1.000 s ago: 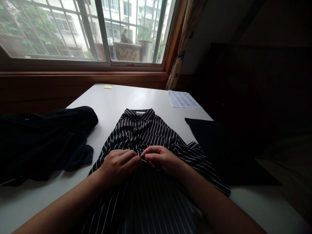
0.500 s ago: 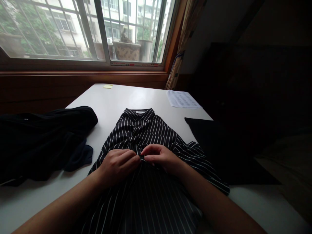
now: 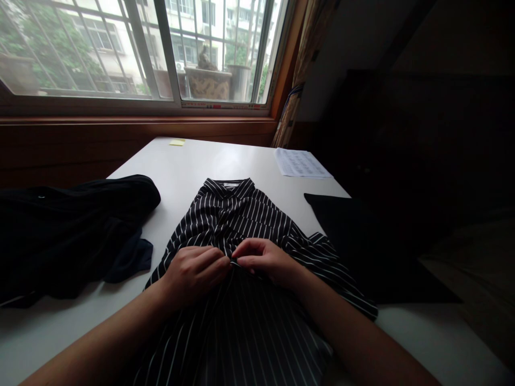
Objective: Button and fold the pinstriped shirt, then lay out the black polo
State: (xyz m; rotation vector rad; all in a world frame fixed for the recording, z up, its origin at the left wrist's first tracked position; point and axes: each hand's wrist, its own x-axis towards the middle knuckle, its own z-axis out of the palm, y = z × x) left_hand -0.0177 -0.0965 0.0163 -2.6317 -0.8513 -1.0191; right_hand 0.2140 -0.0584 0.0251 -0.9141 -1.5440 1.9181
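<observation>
A black shirt with white stripes (image 3: 257,214) lies front up on the white table (image 3: 193,161), its collar (image 3: 230,187) toward the window. My left hand (image 3: 199,271) is closed on the shirt's front edge, around the middle of its length. Close against it, my right hand (image 3: 267,260) pinches the same edge between thumb and forefinger. The fingertips of both hands nearly meet. Whether a button sits between them is too dark and small to make out. Below the hands the front hangs apart and shows the inner side of the cloth.
Dark clothing (image 3: 80,230) is heaped on the left of the table. On the right lies a flat black cloth or sheet (image 3: 362,252), touching the shirt's sleeve. Printed papers (image 3: 301,163) and a yellow sticky note (image 3: 177,142) lie at the far edge, below the window (image 3: 217,53).
Both hands stay at the same spot on the shirt's front edge; only the right fingers shift very slightly. The whole view has drifted a little.
</observation>
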